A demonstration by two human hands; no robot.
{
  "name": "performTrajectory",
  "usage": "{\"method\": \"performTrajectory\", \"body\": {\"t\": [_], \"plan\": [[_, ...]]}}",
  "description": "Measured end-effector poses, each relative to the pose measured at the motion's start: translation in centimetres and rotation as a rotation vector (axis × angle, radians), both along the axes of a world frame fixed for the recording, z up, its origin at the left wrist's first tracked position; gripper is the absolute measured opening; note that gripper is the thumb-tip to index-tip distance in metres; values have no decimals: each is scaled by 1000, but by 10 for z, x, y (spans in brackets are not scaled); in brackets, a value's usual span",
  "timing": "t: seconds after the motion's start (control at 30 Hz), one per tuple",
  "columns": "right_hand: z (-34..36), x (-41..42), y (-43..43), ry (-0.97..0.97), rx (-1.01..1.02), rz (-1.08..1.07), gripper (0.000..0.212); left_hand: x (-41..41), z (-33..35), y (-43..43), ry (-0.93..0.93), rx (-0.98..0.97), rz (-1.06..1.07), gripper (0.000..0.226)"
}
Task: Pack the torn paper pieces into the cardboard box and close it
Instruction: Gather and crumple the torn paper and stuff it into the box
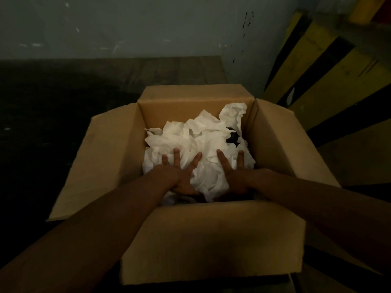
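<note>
Our left hand (179, 173) and right hand (235, 173), fingers spread flat, press the paper (203, 140) heaped inside the open box (190, 112). We should flatten the peak at 1 o'clock, seemingly above the rim in this gloom, before folding the flaps (211, 240).

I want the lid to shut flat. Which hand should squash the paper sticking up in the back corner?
Probably the right hand. It presses flat on the torn paper, nearer that tall piece in the far right corner of the cardboard box; the left hand lies further left.
</note>
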State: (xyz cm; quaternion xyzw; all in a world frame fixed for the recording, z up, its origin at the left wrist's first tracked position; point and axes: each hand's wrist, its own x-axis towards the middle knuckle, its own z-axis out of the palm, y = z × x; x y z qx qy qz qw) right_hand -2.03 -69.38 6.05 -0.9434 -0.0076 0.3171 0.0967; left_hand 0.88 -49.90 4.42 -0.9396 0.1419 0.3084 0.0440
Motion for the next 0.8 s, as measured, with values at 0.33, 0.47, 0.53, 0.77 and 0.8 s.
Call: {"method": "performTrajectory", "body": {"t": [0.33,0.47,0.53,0.77,0.8], "plan": [[43,3,-5,41,22,76,135,-4,41,4,60,-86,28,130],[79,19,-11,3,23,202,146,8,90,6,22,-186,60,139],[92,31,-12,-55,6,207,148,19,105,10,-93,-184,42,144],[64,54,-7,-390,-49,214,152,48,73,18,-311,-268,71,147],[51,57,-7,-402,-31,219,152,48,62,17,-331,-269,68,147]]}}
